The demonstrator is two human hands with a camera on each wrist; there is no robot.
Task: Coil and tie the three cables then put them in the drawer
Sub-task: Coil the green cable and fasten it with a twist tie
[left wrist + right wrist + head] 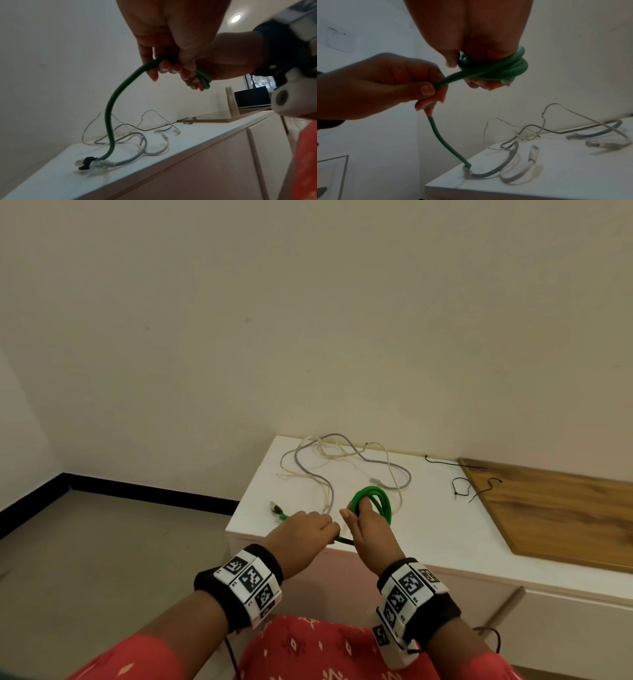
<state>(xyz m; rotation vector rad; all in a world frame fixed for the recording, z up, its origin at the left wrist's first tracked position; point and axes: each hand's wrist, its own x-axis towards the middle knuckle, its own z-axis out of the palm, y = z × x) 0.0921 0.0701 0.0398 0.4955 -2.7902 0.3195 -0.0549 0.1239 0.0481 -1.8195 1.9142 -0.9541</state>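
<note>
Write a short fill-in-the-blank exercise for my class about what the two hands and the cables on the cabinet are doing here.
1. The right hand holds a coil of the ____ cable.
2. The left hand pinches the cable's loose ____, not the coil.
3. The grey cable lies uncoiled on the ____ cabinet.
4. The black ties lie to the ____ of the hands.

Missing words: green; tail; white; right
</note>
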